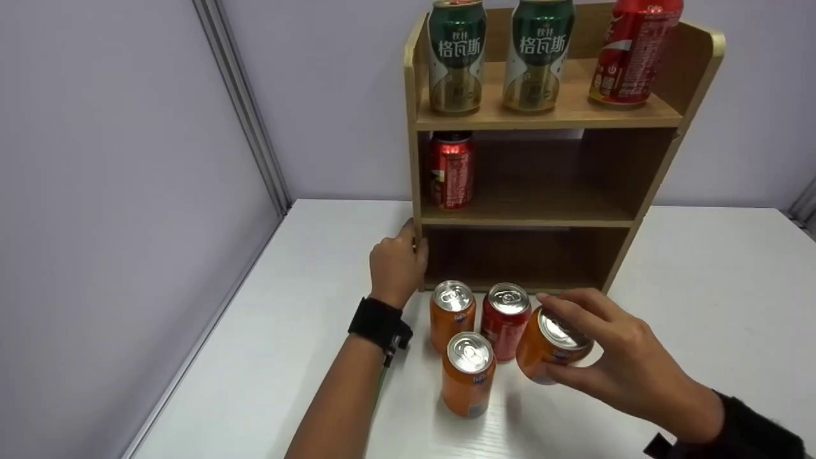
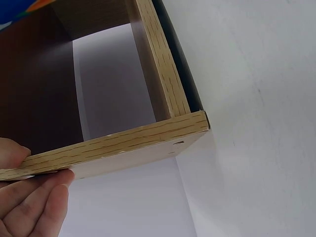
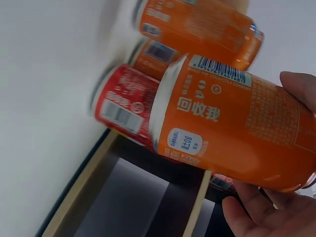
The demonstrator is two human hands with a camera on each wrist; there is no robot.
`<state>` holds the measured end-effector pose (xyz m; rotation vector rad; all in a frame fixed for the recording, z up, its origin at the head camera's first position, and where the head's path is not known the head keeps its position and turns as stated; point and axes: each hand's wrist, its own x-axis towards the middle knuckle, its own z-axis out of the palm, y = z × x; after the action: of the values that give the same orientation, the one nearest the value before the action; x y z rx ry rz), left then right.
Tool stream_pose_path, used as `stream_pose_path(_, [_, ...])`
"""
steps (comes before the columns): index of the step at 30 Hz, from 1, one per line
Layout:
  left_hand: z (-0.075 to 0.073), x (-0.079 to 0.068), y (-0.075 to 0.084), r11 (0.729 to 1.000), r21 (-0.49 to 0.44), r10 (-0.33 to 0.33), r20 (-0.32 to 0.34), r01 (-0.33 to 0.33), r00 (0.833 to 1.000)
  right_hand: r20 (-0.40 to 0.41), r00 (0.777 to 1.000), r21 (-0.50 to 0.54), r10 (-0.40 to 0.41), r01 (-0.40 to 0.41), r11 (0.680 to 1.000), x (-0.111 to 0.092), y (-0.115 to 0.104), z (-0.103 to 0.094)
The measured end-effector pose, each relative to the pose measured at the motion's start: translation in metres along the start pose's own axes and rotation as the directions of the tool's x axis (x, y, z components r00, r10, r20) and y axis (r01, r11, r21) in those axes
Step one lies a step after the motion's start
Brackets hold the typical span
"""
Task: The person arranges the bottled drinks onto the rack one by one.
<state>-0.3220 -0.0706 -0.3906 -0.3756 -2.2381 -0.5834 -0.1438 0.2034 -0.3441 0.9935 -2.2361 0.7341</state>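
Observation:
My left hand (image 1: 398, 268) grips the left side panel of a wooden shelf (image 1: 529, 223) near its lower tier. In the left wrist view, the fingers (image 2: 54, 197) lie on the panel's outer face and the thumb on its front edge. My right hand (image 1: 621, 354) holds an orange soda can (image 3: 232, 123) near its top, between thumb and fingers, slightly tilted. Beside it a red cola can (image 1: 507, 325) stands on the table, with one orange can (image 1: 452, 319) to its left and another orange can (image 1: 468, 376) in front.
On the top tier stand two green-and-gold cans (image 1: 457, 64) (image 1: 539, 60) and a red cola can (image 1: 634, 54). Another red can (image 1: 452, 172) is at the left of the middle tier. The white table (image 1: 255, 357) meets a pale partition (image 1: 127, 191) on the left.

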Motion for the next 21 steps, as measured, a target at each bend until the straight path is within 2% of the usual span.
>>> stream_pose_path(3, [0.000,0.000,0.000,1.000,-0.001,-0.007,0.006,0.007,1.000,-0.001,0.999,0.032,0.053,-0.052,0.998,0.008,-0.001,-0.007])
stream_pose_path(7, [0.000,-0.001,0.001,1.000,0.001,-0.009,0.002,0.009,1.000,-0.038,0.992,0.026,0.117,-0.116,0.993,0.017,-0.003,-0.015])
stream_pose_path(15, [-0.001,0.000,0.002,1.000,-0.001,-0.017,0.008,0.017,1.000,-0.097,0.956,0.092,0.279,-0.270,0.958,0.026,-0.002,-0.023])
stream_pose_path(18, [-0.001,0.000,0.002,1.000,0.001,-0.021,0.010,0.021,1.000,-0.113,0.951,0.148,0.289,-0.272,0.951,0.028,0.000,-0.023])
stream_pose_path(21, [-0.001,0.001,0.002,1.000,0.000,-0.018,0.008,0.018,1.000,-0.136,0.954,0.217,0.267,-0.234,0.948,0.031,0.004,-0.022])
